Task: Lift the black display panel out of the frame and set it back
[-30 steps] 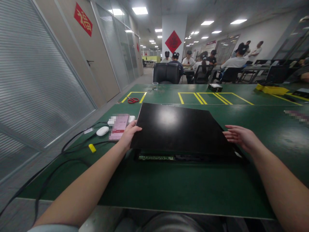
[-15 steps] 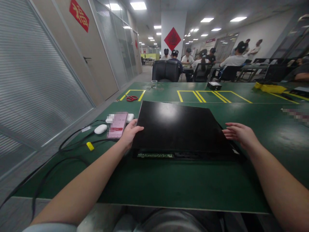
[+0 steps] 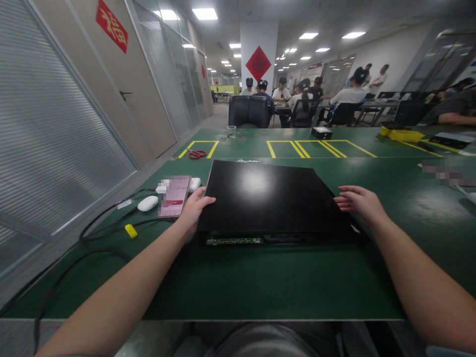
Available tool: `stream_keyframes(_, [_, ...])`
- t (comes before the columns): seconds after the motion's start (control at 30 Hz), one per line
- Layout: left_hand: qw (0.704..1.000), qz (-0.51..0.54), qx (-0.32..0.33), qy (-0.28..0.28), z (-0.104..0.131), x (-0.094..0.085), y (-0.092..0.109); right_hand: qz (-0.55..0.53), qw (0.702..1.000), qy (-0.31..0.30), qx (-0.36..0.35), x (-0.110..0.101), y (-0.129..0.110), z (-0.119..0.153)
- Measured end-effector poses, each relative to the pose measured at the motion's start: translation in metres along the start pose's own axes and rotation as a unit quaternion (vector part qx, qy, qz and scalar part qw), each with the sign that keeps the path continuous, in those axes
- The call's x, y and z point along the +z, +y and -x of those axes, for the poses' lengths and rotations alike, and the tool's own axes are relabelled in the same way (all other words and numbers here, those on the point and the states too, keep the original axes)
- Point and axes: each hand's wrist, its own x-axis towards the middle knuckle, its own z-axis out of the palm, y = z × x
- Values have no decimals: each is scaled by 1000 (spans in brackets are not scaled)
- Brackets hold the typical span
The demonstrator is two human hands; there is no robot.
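Note:
A black flat display panel (image 3: 260, 198) lies in front of me, its glossy face up and reflecting a ceiling light. Beneath its near edge shows a dark frame, along which runs a green circuit board strip (image 3: 234, 241). My left hand (image 3: 194, 206) grips the panel's left edge, thumb on top and fingers underneath, mostly hidden. At the right edge, my right hand (image 3: 359, 202) has its fingers stretched out, the tips against or just beside the panel. Part of the dark frame juts out below the panel's right side.
Left of the panel lie a phone (image 3: 174, 197), a white rounded device (image 3: 148, 203), a yellow piece (image 3: 131, 231) and black cables. Further back are red-handled scissors (image 3: 197, 154), a clear cup (image 3: 231, 131), a black box (image 3: 322, 132) and a yellow tray (image 3: 401, 134). People sit beyond the green table.
The view has swung slightly, so everything sits further left in the picture. Both hands keep their places at the panel's sides; the panel's near right corner appears a little lower.

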Motion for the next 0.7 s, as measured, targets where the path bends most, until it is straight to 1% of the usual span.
stream_keyframes(0.13, [1000, 7, 14, 25, -4, -5, 1, -28, 999, -20, 7, 5, -5, 7])
stream_keyframes(0.23, [999, 12, 31, 35, -12, -14, 2, -61, 997, -35, 2, 6, -5, 9])
stream_keyframes(0.3, [999, 6, 32, 29, -18, -21, 3, -74, 996, -48, -2, 6, -4, 8])
stream_keyframes(0.37, [999, 0, 32, 35, -22, -26, 5, -84, 994, -64, -9, 7, -3, 8])
stream_keyframes(0.5, [997, 14, 55, 51, -21, -29, 14, -114, 989, -92, -18, 9, -5, 11])
stream_keyframes(0.6, [997, 15, 54, 46, -18, -26, 16, -106, 991, -84, -15, 8, -5, 12])
stream_keyframes(0.7, [999, -16, 24, 24, -16, -22, 10, -59, 997, -48, -4, 6, -4, 9])
